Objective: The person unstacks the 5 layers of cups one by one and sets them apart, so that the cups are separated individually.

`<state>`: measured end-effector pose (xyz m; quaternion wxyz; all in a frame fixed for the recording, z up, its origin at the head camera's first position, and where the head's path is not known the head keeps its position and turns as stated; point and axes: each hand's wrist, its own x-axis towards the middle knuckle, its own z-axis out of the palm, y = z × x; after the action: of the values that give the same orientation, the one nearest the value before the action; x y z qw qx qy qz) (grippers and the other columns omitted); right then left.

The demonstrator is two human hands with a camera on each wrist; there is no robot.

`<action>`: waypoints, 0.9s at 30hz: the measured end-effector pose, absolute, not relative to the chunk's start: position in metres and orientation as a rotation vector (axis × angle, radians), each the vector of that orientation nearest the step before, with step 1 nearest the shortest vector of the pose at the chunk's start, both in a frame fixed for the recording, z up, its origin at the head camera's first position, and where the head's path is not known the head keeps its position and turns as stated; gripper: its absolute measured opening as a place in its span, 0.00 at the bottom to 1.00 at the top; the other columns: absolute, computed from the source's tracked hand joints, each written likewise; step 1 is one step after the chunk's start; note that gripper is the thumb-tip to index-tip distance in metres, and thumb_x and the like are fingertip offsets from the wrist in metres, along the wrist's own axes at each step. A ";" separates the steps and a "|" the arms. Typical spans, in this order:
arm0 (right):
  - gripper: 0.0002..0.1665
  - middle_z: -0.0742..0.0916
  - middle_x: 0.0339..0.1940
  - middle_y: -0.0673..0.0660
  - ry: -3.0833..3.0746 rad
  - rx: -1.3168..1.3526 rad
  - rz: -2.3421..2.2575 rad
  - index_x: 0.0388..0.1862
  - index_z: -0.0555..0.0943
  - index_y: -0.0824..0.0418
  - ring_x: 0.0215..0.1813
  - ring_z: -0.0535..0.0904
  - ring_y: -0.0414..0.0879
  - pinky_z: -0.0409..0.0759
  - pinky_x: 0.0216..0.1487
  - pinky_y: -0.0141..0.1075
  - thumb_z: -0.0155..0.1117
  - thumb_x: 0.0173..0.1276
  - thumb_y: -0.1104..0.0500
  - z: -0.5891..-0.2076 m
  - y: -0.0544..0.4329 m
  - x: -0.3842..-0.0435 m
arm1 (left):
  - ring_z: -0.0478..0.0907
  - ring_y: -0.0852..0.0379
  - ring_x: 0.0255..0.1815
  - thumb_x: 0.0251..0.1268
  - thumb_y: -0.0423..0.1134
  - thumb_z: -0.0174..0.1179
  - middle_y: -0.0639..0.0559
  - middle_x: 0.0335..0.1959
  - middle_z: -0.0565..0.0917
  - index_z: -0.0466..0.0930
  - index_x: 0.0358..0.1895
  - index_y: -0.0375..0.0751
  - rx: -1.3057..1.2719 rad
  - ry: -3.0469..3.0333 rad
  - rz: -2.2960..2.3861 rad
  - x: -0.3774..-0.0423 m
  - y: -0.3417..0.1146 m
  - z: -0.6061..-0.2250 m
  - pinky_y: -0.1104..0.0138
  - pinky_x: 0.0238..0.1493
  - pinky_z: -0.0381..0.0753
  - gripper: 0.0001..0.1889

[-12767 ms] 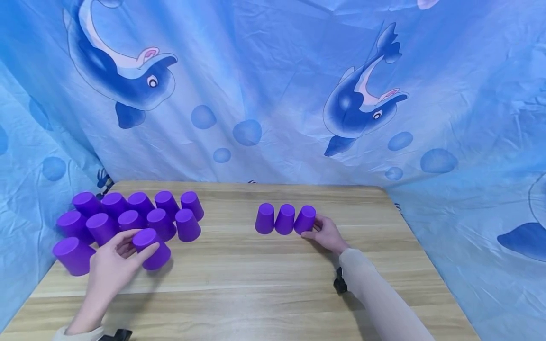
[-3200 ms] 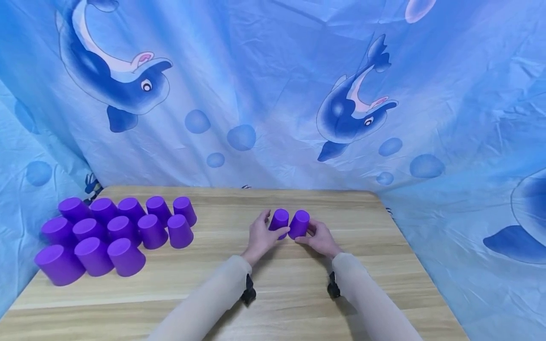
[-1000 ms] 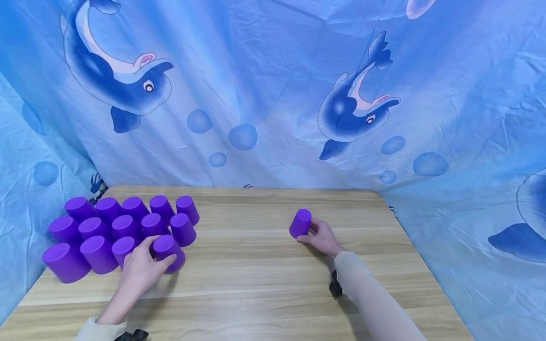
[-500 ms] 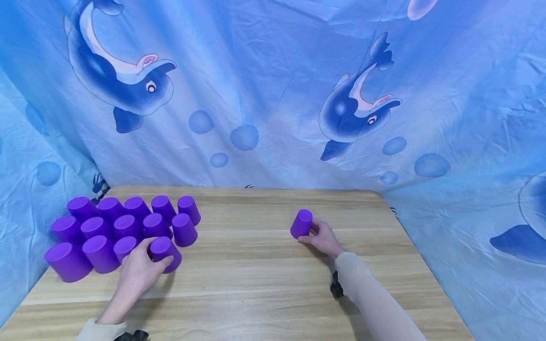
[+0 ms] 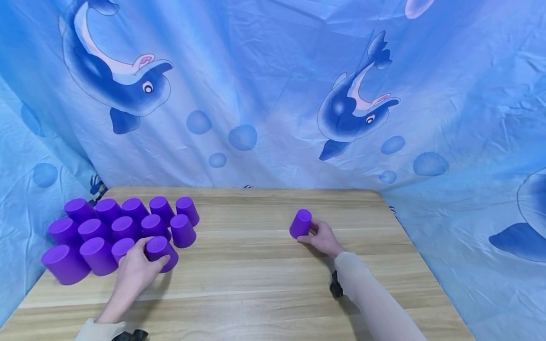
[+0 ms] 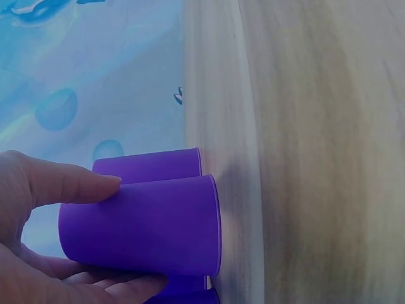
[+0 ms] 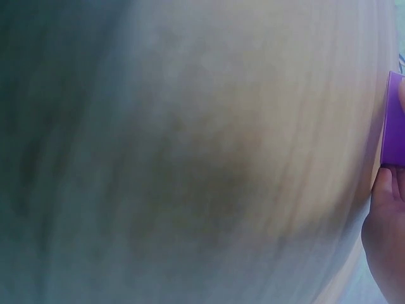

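My left hand (image 5: 137,269) grips an upside-down purple cup (image 5: 165,255) at the front right of a group of similar cups. In the left wrist view, thumb and fingers lie on opposite sides of this cup (image 6: 142,231), its wide rim toward the tabletop. Over to the right, my right hand (image 5: 323,238) holds a lone upside-down purple cup (image 5: 300,224) between thumb and fingers. Only a sliver of that cup (image 7: 393,126) shows at the edge of the right wrist view. Part of a front-row cup (image 5: 122,247) is hidden behind my left hand.
Several upside-down purple cups stand in rows at the table's left, including a back-row cup (image 5: 187,211) and a middle-row cup (image 5: 183,231). The wooden table (image 5: 256,293) extends between both hands. A blue dolphin-print curtain (image 5: 273,94) hangs behind and beside it.
Three cups stood at the right earlier, then two, now one; the left group's front row has grown. Over the last second my left hand shifted slightly left with its cup. My right hand stayed.
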<state>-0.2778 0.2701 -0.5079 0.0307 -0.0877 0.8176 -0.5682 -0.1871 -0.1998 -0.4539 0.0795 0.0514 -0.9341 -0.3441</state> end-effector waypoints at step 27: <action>0.39 0.79 0.58 0.63 2.563 -0.314 -1.629 0.62 0.73 0.67 0.59 0.76 0.55 0.72 0.60 0.42 0.77 0.50 0.65 -0.502 0.185 -0.262 | 0.68 0.21 0.48 0.51 0.39 0.69 0.21 0.52 0.73 0.65 0.60 0.23 0.148 -2.752 -1.002 -0.186 -0.200 -0.460 0.37 0.46 0.69 0.35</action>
<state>-0.2620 0.1846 -0.5020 0.0444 -0.1028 0.8386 -0.5331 -0.1856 -0.1995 -0.4595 0.1045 0.0501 -0.9333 -0.3399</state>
